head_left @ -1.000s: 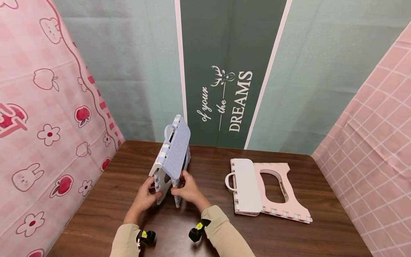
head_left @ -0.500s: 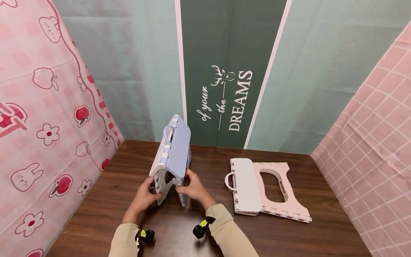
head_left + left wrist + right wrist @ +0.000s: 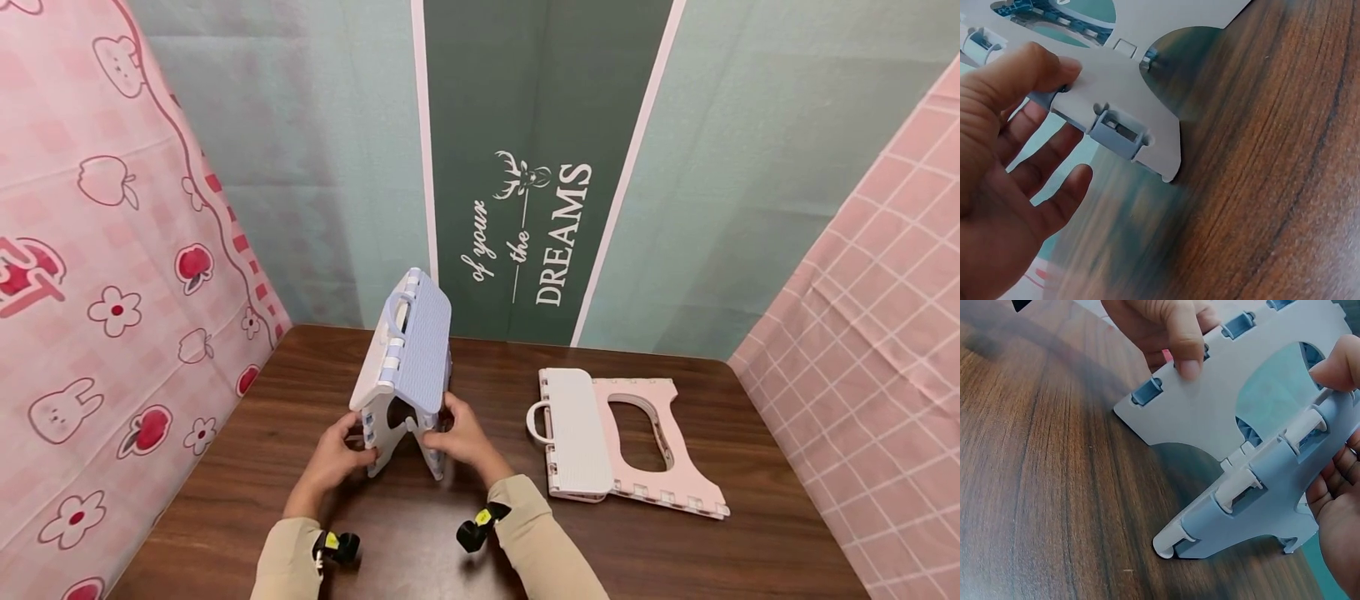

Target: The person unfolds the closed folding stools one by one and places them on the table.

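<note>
A blue-and-white folding stool [image 3: 423, 342] stands on its feet left of the table's middle, its seat halves sloped like a roof and its handle at the ridge. My left hand [image 3: 330, 462] pinches the edge of the left leg panel [image 3: 1147, 125], thumb on the white face and fingers behind. On the other side my right hand [image 3: 467, 440] grips the right leg panel [image 3: 1260, 500], thumb over its hinged edge. In the right wrist view both panels part in a V around an oval cutout, with their lower tips at the table.
A pink-and-white folding stool [image 3: 577, 433] lies folded flat on the wooden table [image 3: 480, 542] to the right, its handle toward the left. Patterned cloths hang on the left, behind and on the right.
My right hand has moved right, drawing the right leg panel outward. The gap between the legs has widened and the blue seat half has swung right. My left hand stays nearly in place.
</note>
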`<state>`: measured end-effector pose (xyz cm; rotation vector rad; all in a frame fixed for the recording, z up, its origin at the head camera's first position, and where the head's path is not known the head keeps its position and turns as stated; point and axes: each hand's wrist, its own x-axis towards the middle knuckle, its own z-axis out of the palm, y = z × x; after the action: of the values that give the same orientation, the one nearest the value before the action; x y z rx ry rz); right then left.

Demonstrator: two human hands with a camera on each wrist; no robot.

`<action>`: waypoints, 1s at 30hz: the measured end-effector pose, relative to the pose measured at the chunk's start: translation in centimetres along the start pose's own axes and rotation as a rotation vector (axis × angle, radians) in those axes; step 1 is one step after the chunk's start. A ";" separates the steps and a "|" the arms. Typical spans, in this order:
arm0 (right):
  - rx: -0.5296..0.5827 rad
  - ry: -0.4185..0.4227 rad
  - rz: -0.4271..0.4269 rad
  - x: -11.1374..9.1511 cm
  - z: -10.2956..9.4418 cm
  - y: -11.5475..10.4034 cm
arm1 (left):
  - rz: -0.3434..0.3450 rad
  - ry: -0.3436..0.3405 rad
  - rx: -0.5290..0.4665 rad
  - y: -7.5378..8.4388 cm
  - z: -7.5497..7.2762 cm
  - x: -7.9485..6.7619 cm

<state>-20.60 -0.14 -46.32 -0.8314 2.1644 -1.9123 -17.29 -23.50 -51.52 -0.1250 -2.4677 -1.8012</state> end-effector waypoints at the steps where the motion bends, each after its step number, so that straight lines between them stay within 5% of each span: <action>1: 0.008 0.000 -0.001 0.0 -0.1 0.0 | 0.007 -0.005 -0.009 0.0 -0.1 0.0; 10: 0.027 0.018 -0.029 -0.3 -0.6 0.4 | 0.034 -0.049 -0.072 -0.2 -0.2 0.0; 18: 0.046 0.020 -0.033 -0.6 -0.8 0.4 | 0.032 -0.054 -0.062 2.6 -0.3 -1.1; 30: 0.065 0.048 -0.044 -0.9 -1.1 0.6 | 0.069 -0.046 -0.104 0.9 -0.4 -0.7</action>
<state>-20.51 1.31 -46.94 -0.8369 2.1151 -2.0322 -16.44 -23.65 -50.61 -0.2578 -2.3683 -1.9184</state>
